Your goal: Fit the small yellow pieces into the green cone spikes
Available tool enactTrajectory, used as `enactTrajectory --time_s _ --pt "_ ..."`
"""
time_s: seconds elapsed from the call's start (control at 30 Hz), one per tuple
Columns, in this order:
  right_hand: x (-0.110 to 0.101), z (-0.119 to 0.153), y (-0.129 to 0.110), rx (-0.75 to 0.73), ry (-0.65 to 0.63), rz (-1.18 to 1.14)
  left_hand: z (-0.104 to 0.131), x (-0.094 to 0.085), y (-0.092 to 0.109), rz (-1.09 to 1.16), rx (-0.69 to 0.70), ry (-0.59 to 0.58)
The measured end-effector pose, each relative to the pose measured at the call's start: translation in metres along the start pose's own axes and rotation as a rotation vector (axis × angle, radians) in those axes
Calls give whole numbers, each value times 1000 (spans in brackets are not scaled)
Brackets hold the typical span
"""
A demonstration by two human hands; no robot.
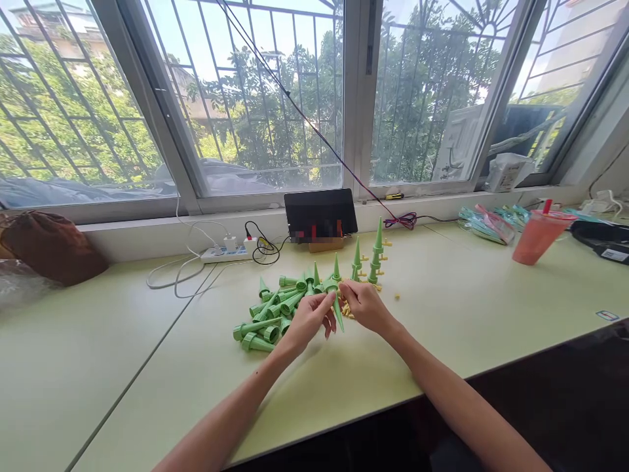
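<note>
My left hand point(314, 317) is closed around a green plastic watering spike point(339, 313), its point tilted downward. Against the spike's upper end my right hand point(364, 303) is pinched, and its fingers hide whatever is between them. Just left of my hands lies a pile of green spikes point(275, 308), jumbled on the table. Small yellow valve pieces point(348, 309) are heaped partly behind my right hand. Beyond it, stacked green spikes point(377, 252) stand upright with yellow valves sticking out of their sides.
A tablet point(322, 211) leans at the back by the window. Left of it sits a power strip point(228, 252) with cables, and farther left a brown bag point(56, 248). To the right stand a red cup point(540, 237) and plastic packets point(486, 224). One loose yellow piece point(397, 297) lies apart.
</note>
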State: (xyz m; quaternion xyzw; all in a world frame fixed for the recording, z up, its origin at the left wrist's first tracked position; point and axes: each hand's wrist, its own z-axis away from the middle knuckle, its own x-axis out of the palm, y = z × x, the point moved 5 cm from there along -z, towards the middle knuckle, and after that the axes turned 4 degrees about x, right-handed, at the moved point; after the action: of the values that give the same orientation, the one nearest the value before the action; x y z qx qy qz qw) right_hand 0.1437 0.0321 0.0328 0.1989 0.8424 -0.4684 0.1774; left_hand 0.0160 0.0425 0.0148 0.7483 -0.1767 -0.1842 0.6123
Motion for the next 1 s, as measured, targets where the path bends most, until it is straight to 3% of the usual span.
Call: enactTrajectory --time_s 0.23,0.63,0.83,1.0 --pt "-3 -2 0 23 54 55 0 -2 -1 -211 145 27" --pt "0 -3 3 58 43 17 -3 -6 -12 -227 144 88" --pt "6 -3 5 47 11 -4 -3 -9 -9 -152 154 190" --pt "-2 -4 11 97 127 60 0 -11 -1 -204 165 280"
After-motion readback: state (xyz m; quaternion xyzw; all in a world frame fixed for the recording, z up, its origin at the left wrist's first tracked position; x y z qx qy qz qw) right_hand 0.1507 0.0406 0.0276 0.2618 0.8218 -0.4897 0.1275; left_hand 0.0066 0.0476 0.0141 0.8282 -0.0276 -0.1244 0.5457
